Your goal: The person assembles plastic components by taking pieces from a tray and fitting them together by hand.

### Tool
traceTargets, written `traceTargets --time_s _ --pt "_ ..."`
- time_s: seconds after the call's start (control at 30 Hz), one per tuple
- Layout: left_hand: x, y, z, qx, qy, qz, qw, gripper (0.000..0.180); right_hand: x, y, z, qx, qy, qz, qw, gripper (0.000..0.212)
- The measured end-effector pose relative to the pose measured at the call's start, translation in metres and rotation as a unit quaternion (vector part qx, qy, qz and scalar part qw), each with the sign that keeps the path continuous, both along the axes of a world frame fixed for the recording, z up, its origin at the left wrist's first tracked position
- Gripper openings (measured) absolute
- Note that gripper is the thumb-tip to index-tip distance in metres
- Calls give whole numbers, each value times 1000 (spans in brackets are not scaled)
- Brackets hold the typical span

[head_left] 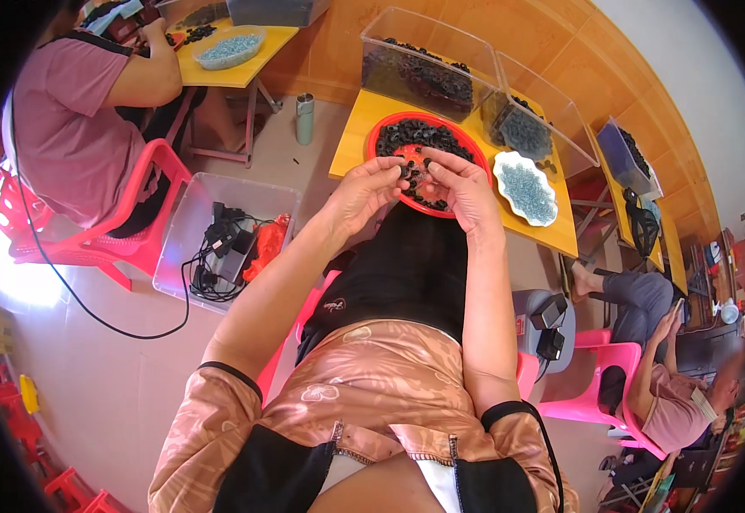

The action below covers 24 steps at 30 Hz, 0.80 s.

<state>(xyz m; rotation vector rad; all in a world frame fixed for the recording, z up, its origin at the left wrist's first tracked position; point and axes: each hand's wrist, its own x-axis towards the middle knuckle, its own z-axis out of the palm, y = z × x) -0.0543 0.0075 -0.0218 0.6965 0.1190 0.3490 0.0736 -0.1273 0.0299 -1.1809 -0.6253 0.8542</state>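
Observation:
Over the near part of a round red tray point(481, 159), my two hands are held close together with their fingertips pinched. My left hand point(362, 195) is closed on a small black part point(404, 171). Opposite it, my right hand point(466, 193) pinches another small black part point(426, 162). The exact kind of these parts is too small to make out. A heap of loose black pieces point(424, 133) fills the far side of the tray. To the right of the tray, a white scalloped dish point(502, 168) holds many small pale blue, glassy pieces point(526, 191).
Clear plastic bins point(389, 73) of black pieces stand at the back of the yellow table point(352, 128). A clear box point(171, 248) with black cables sits on the floor at left, and a green bottle point(305, 120) beyond. Seated people point(73, 85) are at both sides.

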Motion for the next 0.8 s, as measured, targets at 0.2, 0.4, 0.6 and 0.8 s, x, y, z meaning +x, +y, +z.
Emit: traceTargets --time_s 0.2,0.4,0.6,0.8 --pt "-1 -1 1 11 1 -1 1000 21 -7 3 2 -23 -43 -20 999 23" --pt "0 -1 1 14 6 2 1000 19 -24 12 1 20 0 -42 999 21" --pt "-1 0 2 7 -4 17 1000 16 -31 18 -12 20 95 -32 995 20" --pt "-1 2 1 20 6 24 999 15 -26 13 -9 -43 -112 -81 990 21"
